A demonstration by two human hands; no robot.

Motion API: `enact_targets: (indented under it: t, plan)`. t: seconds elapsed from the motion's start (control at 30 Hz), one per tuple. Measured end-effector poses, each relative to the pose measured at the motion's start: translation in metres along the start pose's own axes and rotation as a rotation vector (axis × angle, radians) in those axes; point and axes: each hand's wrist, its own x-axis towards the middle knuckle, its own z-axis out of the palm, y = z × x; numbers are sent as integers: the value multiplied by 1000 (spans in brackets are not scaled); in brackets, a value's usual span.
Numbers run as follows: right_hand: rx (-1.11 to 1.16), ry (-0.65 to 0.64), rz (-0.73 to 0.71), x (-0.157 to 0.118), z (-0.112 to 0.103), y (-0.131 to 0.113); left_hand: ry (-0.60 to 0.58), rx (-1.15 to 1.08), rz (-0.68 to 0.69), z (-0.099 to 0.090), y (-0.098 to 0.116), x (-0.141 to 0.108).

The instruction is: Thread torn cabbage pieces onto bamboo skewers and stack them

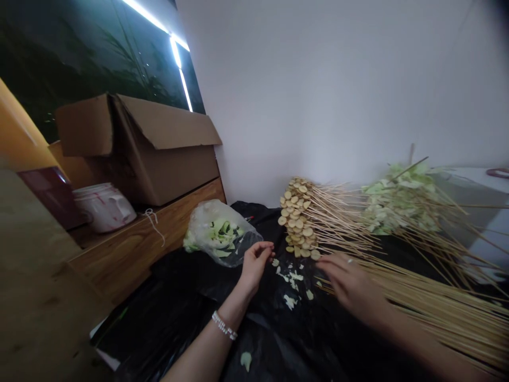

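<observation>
Skewered slices (pixel 298 228) along the bench's (pixel 286 339) wall edge deserve gentle handling; left hand (pixel 254 262) pinched, right hand (pixel 345 280) loosely curled, any hold I can't tell.

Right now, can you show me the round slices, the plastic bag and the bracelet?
Round slices (pixel 307 232): head view, on one slice's flat face.
Plastic bag (pixel 202 215): head view, on its upper side.
Bracelet (pixel 224 327): head view, on its middle beads.

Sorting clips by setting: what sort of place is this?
Probably an improvised food-prep corner, though the wider room isn't clear: skewered round slices, thin sticks and a clear bag of leafy pieces.
</observation>
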Motion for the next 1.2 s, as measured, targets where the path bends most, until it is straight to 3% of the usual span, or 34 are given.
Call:
enact_targets:
  t: [0.13, 0.27, 0.37, 0.53, 0.67, 0.87, 0.93, 0.97, 1.03, 1.1, 1.17, 1.2]
  plan:
    - [209, -164, -72, 2, 23, -69, 4, -17, -18, -1, 2, 1]
    - [301, -327, -103, 0, 45, -106, 28, -33, -37, -3, 4, 2]
    - [311, -435, -92, -12, 64, -112, 33, -44, -39, -4, 4, 3]
    - [315, -400, -89, -26, 80, -112, 57, -126, -91, -7, 14, 7]
    - [286, -382, -107, -27, 83, -112, 58, -193, -148, -5, 37, 12]
    - [258, -355, -137, -30, 88, -111, 29, -169, -83, -5, 76, 14]
    - [262, -336, -141, -31, 89, -111, 4, -29, -3, -14, 85, 17]
    - [265, -323, -141, -32, 89, -110, -2, 112, 48, -21, 87, 18]
    - [269, -304, -142, -32, 90, -110, 2, 604, 149, -39, 87, 21]
    - [265, -306, -143, -32, 90, -111, 37, 817, 174, -61, 81, 24]
    - [260, -316, -142, -31, 88, -112, 15, 1541, 221, -82, 72, 25]
    - [259, -318, -138, -30, 88, -112, -20, 1636, 172, -92, 68, 25]
